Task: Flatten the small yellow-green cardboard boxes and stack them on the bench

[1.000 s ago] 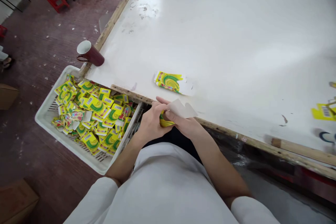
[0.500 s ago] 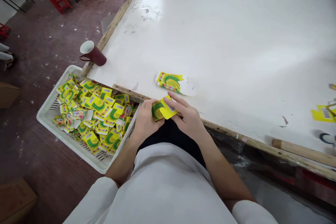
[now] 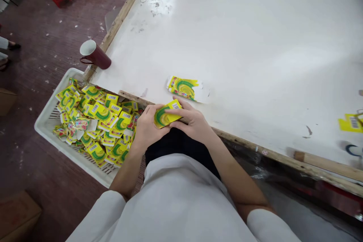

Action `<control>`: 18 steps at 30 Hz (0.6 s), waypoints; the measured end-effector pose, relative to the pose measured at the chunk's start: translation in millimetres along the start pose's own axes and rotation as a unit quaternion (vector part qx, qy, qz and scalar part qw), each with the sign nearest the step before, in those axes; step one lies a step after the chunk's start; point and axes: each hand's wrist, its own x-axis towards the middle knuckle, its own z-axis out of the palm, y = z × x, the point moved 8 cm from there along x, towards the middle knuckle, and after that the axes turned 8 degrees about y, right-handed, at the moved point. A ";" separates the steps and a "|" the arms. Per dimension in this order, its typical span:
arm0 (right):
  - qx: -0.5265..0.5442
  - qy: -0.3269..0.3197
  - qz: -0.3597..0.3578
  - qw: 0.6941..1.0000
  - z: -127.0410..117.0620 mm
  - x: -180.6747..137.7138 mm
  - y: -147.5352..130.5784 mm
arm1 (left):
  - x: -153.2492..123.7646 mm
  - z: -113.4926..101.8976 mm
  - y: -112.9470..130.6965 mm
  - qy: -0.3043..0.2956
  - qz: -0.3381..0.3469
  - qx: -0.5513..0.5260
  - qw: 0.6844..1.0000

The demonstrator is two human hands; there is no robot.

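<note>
At the counter's [image 3: 241, 45] edge, our hands [image 3: 147, 127] grip the yellow box [image 3: 161, 117], its lifted flap [image 3: 176, 104] now down, apparently closing it.

A broad, flat white tabletop [image 3: 241, 45], edged with bare wooden strips [image 3: 123, 11], spans the upper middle and right of the frame. On it, a tall dark red mug [image 3: 100, 57], white inside, stands at the left corner; a yellow-and-green printed cardboard carton [image 3: 183, 88] lies at centre; a yellow barcoded cardboard piece [image 3: 346, 123] lies far right, above a dark curved object [image 3: 351, 149].
</note>
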 end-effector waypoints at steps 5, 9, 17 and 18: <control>-0.189 0.124 0.055 0.973 -34.9 15.7 34.9 | -23.7 -81.2 -90.6 0.069 -0.159 0.175 0.969; -0.392 0.101 0.140 0.904 -46.9 21.9 69.1 | -54.0 -166.1 -139.1 0.207 -0.239 0.308 0.898; -0.118 0.193 0.116 0.967 -45.4 6.8 41.7 | -41.5 -26.9 -95.9 0.093 -0.240 -0.269 0.928; -0.059 0.180 0.118 0.975 -40.0 2.2 33.5 | -35.7 -1.7 -82.8 0.063 -0.231 -0.342 0.909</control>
